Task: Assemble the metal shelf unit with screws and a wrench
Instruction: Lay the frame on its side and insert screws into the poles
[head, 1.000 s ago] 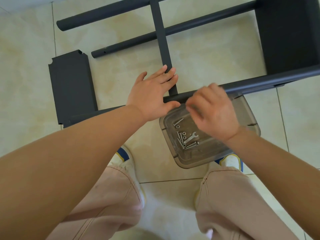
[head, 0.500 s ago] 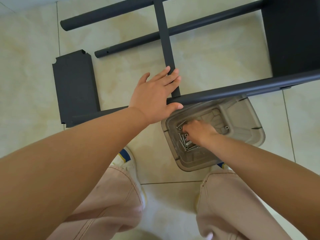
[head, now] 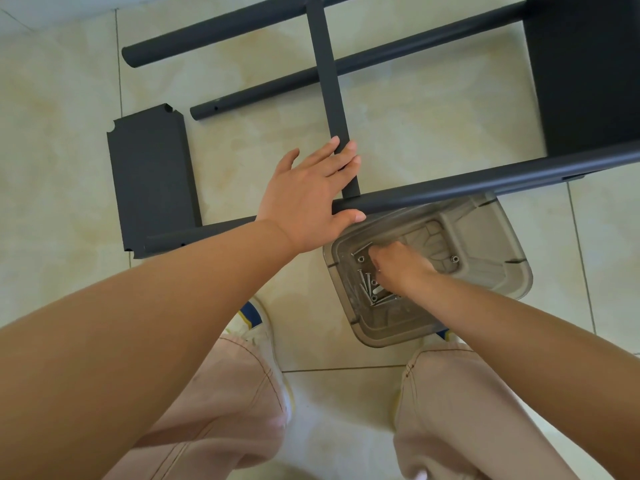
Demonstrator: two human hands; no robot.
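Two hands engaged: left hand laid flat, fingers straight, over the crossbar/frame tube joint. Right hand has been lowered into the tray among screws at its near-left corner; grip indeterminate. Fastener pickup likely underway.

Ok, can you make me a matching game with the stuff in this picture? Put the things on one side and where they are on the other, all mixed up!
Things:
1. left hand
2. right hand
3. screws
4. flat dark panel

Places:
A. lying loose in the bottom of the clear plastic tub
B. on the floor tiles, off to the left
C. resting on the dark metal frame, where the crossbar meets the long tube
D. reaching down inside the tub

Pairs: 1-C, 2-D, 3-A, 4-B
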